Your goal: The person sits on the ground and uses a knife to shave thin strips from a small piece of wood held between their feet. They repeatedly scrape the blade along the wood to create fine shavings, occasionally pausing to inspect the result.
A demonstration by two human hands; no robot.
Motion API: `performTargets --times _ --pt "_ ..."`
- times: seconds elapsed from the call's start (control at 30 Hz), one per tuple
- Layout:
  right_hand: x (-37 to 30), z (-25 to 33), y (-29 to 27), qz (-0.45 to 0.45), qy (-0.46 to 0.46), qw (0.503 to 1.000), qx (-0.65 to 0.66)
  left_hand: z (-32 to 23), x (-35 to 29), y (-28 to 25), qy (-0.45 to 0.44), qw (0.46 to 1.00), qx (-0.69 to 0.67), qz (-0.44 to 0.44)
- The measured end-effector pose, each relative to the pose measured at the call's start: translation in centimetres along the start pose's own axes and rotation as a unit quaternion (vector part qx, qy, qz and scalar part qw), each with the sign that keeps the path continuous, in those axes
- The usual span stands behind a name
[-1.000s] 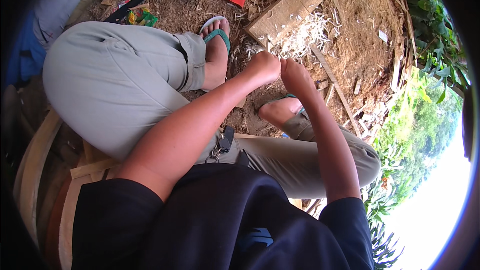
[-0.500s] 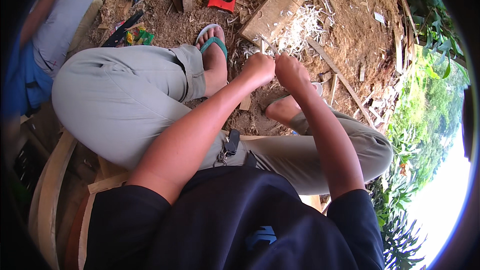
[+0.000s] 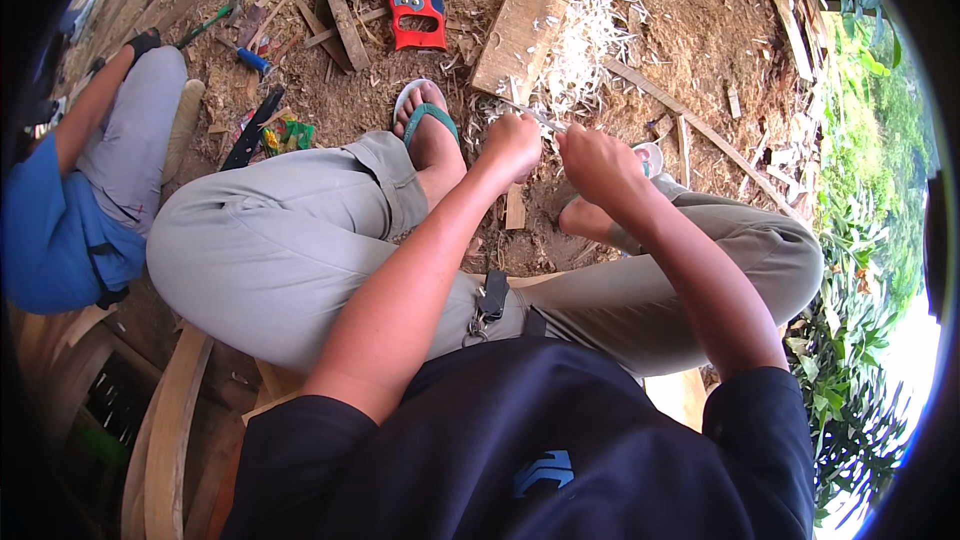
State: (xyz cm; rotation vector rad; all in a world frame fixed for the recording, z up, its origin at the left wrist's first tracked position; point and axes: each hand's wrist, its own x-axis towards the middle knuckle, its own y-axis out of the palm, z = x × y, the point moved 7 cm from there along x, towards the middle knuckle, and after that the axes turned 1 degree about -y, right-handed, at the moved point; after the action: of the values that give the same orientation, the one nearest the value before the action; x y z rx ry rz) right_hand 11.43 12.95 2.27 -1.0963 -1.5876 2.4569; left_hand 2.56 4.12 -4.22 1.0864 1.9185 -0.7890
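Stick (image 3: 515, 90), slim and pale, juts from the top of the left hand (image 3: 512, 145), whose fingers are curled tight around its lower part, presumably to keep it steady. The right hand (image 3: 598, 162), just beside and a little nearer the body, is clenched on what looks like a knife's grip, hidden by the fingers; its thin grey blade (image 3: 541, 118) bridges the gap toward the stick. Whether blade and stick touch, I cannot tell.

The 2 hands sit out ahead, between the spread knees, which likely gives them room and keeps the edge off the legs. Beyond the right hand lie pale shavings (image 3: 592, 45), heaped alongside a plank (image 3: 530, 20) whose near end is just past the left hand. The plank rests flat on the ground, so it probably sits stable.

Farther ahead and left of the left hand is a saw (image 3: 418, 15), its red handle turned toward the person, perhaps for an easy reach. A strip (image 3: 700, 135) slants away to the right of the right hand. Left of the left hand is 1 green sandal (image 3: 447, 121); well beyond it, a blue-shirted co-worker (image 3: 65, 230).
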Motion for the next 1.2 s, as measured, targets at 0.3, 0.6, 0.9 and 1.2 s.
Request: performTargets --times 0.3,0.6,0.9,1.2 --pt "5.0 0.0 2.4 0.06 0.114 0.991 -0.021 0.1 -0.1 0.1 0.007 1.0 -0.013 -0.028" --pt "3.3 -1.6 1.4 0.062 0.039 0.997 0.037 0.4 -0.2 0.0 -0.035 0.991 -0.127 0.037" --pt "1.9 -0.5 0.4 0.081 0.089 0.993 0.01 0.9 0.2 0.3 -0.017 0.995 -0.092 0.032" --pt "6.1 -1.7 1.7 0.112 0.108 0.987 -0.036 0.5 0.4 0.3 -0.016 0.992 -0.125 0.028"
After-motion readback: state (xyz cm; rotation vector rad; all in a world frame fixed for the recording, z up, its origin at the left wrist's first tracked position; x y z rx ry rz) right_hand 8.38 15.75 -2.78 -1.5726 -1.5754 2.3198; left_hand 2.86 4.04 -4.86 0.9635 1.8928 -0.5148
